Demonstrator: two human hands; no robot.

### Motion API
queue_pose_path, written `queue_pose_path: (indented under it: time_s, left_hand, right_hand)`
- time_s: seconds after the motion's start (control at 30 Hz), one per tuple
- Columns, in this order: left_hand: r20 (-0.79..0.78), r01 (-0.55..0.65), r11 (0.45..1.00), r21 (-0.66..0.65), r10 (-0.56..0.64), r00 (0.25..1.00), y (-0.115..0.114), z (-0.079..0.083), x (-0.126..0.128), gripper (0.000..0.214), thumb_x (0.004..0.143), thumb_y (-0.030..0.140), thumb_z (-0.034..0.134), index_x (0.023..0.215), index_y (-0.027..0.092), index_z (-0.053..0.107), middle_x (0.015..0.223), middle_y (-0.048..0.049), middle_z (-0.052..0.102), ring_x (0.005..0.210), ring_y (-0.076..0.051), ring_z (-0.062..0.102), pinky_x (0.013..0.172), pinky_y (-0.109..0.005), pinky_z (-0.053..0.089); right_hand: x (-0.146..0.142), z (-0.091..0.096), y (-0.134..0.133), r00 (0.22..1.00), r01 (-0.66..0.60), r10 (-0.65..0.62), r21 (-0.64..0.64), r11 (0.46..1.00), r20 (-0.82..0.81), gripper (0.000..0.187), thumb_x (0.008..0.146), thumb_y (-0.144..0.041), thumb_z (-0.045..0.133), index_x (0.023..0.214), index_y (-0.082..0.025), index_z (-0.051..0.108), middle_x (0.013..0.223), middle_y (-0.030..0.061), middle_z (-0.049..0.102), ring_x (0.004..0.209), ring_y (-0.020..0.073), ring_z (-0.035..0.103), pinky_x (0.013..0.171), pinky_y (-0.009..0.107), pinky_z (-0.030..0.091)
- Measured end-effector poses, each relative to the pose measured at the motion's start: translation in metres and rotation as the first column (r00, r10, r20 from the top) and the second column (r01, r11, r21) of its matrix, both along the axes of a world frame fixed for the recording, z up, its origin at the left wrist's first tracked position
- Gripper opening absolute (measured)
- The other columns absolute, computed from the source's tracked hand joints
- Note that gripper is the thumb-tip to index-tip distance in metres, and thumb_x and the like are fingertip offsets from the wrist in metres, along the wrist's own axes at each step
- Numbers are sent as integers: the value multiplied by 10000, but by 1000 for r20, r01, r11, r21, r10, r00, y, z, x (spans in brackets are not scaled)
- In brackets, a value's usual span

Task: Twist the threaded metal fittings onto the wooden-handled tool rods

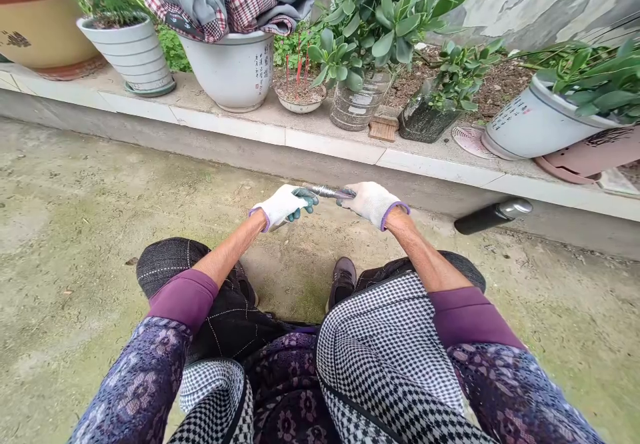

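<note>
one head-worn camera looks forward and down, close over the knees, toward a ledge (320,139) of pots.

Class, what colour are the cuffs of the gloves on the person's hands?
Purple, on the left hand and right hand; head view.

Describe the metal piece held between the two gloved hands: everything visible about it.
The metal rod is short, slim and silvery grey, with a glossy, seemingly ribbed or twisted surface. It lies roughly level, held above the concrete ground in front of the knees. The left hand grips one end, the right hand the other; both ends are hidden inside the white gloves, so only its middle shows.
</note>
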State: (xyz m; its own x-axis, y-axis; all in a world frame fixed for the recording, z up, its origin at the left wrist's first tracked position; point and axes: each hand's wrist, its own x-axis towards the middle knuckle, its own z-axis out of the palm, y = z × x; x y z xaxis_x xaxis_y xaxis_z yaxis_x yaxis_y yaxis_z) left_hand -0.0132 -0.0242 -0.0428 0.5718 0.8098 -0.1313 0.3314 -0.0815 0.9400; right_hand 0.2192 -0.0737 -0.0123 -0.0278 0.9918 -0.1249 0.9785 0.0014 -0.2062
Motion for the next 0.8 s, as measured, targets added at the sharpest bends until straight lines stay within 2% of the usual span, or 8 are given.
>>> queue_pose_path:
  time_s: [0.17, 0.33, 0.4, 0.5, 0.6, 0.67, 0.73, 0.8]
  left_hand:
    - [52, 9, 999, -35, -8, 999, -1, 6, 1, 279, 776, 220, 638, 1008, 125, 764, 851, -65, 740, 439, -48, 493, 405, -171, 406]
    - [84, 43, 998, -35, -40, 996, -2, 11, 2, 287, 767, 189, 623, 1008, 115, 761, 803, -56, 728, 453, -62, 506, 412, -182, 438]
    - [103, 49, 998, -29, -46, 994, -1, 8, 1, 291, 777, 213, 626, 1020, 118, 756, 850, -66, 738, 453, -55, 501, 405, -176, 427]
    - [111, 45, 998, -35, -41, 993, 1, 2, 1, 302, 795, 260, 632, 1040, 126, 747, 927, -83, 747, 455, -55, 512, 397, -177, 419]
    - [97, 41, 999, -36, -38, 995, 1, 0, 1, 286, 806, 293, 636, 1016, 133, 747, 942, -84, 747, 466, -62, 521, 401, -184, 425]
    - [76, 31, 999, -34, -28, 997, 0, 3, 1, 253, 800, 281, 636, 965, 124, 748, 881, -77, 740, 462, -65, 512, 397, -183, 413]
    - [37, 18, 1000, -23, -17, 999, 1, 6, 0, 198, 774, 235, 640, 883, 107, 744, 763, -59, 713, 455, -68, 501, 395, -176, 389]
    - [-2, 19, 1000, 9, -19, 1000, 3, 9, -3, 130, 718, 181, 661, 792, 103, 734, 670, -31, 674, 469, -70, 505, 413, -165, 379]
  right_hand:
    - [0, -1, 1, 988, 20, -3, 103, 994, -157, 304, 845, -422, 576, 998, -203, 721, 703, 1, 651, 591, 128, 522, 554, 247, 331]
    - [-5, -2, -1, 950, 50, -7, 130, 990, -311, 266, 819, -387, 619, 952, -180, 720, 657, -14, 594, 555, 107, 484, 518, 229, 342]
    - [-7, 0, -3, 898, 107, -63, 76, 991, -435, 280, 808, -401, 645, 955, -172, 712, 621, -23, 555, 507, 94, 456, 462, 216, 342]
    - [-9, 2, -7, 759, 152, -151, -52, 987, -634, 370, 766, -459, 707, 989, -164, 692, 571, -43, 497, 433, 78, 404, 370, 201, 339]
    - [-8, 6, -11, 618, 59, -126, -113, 992, -776, 427, 722, -468, 757, 998, -150, 682, 557, -51, 483, 409, 66, 388, 332, 191, 340]
    - [-5, 9, -15, 558, -49, -98, -150, 987, -824, 448, 716, -469, 761, 1014, -143, 685, 545, -57, 483, 395, 60, 381, 325, 188, 336]
    - [-1, 12, -18, 560, -185, -81, -219, 958, -825, 473, 710, -470, 762, 1039, -137, 694, 536, -60, 492, 385, 60, 385, 328, 192, 337]
    - [2, 13, -22, 614, -315, -51, -304, 899, -788, 467, 710, -461, 761, 1038, -133, 706, 535, -57, 513, 382, 64, 401, 333, 197, 336]
